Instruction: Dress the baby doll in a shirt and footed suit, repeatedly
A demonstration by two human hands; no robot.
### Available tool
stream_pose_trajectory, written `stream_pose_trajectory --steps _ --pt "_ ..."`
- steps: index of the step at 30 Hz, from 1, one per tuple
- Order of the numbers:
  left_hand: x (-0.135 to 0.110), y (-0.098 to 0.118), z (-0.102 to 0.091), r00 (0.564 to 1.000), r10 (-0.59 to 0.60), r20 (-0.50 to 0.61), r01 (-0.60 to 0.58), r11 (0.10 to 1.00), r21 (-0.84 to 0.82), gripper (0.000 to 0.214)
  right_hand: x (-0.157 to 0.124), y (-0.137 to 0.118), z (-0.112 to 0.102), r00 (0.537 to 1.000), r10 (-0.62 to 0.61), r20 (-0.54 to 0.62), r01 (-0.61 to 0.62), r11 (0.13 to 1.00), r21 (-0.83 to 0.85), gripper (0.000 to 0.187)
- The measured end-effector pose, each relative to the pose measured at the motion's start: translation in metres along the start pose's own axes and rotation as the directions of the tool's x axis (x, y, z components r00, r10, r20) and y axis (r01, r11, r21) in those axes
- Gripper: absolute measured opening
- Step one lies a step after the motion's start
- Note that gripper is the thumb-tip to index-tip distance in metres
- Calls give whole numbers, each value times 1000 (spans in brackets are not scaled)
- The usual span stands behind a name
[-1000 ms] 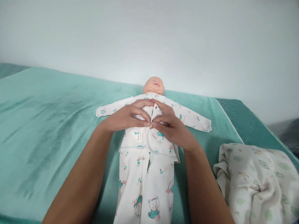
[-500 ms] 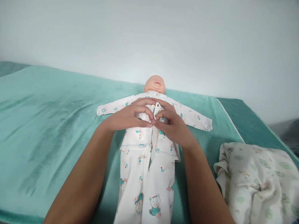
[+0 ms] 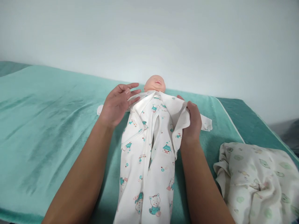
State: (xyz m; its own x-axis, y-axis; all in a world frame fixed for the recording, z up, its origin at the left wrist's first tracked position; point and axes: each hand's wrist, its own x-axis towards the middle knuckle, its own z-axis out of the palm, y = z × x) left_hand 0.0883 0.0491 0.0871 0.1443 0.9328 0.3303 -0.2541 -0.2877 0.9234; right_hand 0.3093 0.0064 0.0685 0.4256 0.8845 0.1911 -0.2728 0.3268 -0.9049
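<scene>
A baby doll (image 3: 155, 83) lies on its back, dressed in white printed clothes. Its jacket (image 3: 175, 104) is spread apart at the front, baring the high-waisted printed trousers (image 3: 161, 161) beneath. My right hand (image 3: 193, 119) is closed on the jacket's right-hand front panel and holds it out to the side. Beside the doll's other shoulder, my left hand (image 3: 116, 105) is raised with its fingers spread and holds nothing. Each hand partly covers a sleeve; the cuffs still show on both sides. A slit runs down the middle of the trousers.
A teal plush blanket (image 3: 58, 124) covers the surface under the doll. At the lower right lies a bundled white cloth with green prints (image 3: 257, 180). A pale wall (image 3: 149, 37) rises directly behind the doll's head.
Both hands have moved apart from the middle of the jacket. Its front has come open, folding back to both sides. My left hand has let go; my right hand holds one panel.
</scene>
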Motion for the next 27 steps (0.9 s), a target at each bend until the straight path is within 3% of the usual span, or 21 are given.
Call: stream_pose_trajectory --steps 4,7,11,15,19,21,23,25,27 --pt "0 -5 9 1000 -4 1 4 941 337 21 -4 2 7 992 -32 122 54 982 -179 23" --pt "-2 -10 18 991 6 132 -67 885 461 32 -6 3 10 971 10 239 92 907 -411 40" --pt "-6 -10 26 989 -24 143 -62 823 564 19 -6 4 9 964 47 262 76 893 -443 37" --pt "-6 -10 27 998 30 50 -53 809 585 10 -6 3 11 986 48 161 29 896 -443 29" --pt "1 -14 16 992 36 -118 38 820 571 12 4 -1 -1 990 4 -138 -64 898 -435 21" --pt "6 -17 1 948 64 -311 115 843 526 14 14 -3 -16 942 -44 -334 -90 923 -375 18" --pt "11 -21 -17 850 94 -518 181 871 457 17 25 -3 -30 884 -81 -461 -66 954 -294 14" --pt "15 -24 -32 762 93 -641 222 893 393 20 31 -1 -37 868 -81 -490 -47 968 -245 13" --pt "15 -28 -38 735 103 -671 225 896 384 21 30 3 -35 904 -87 -419 -29 964 -263 17"
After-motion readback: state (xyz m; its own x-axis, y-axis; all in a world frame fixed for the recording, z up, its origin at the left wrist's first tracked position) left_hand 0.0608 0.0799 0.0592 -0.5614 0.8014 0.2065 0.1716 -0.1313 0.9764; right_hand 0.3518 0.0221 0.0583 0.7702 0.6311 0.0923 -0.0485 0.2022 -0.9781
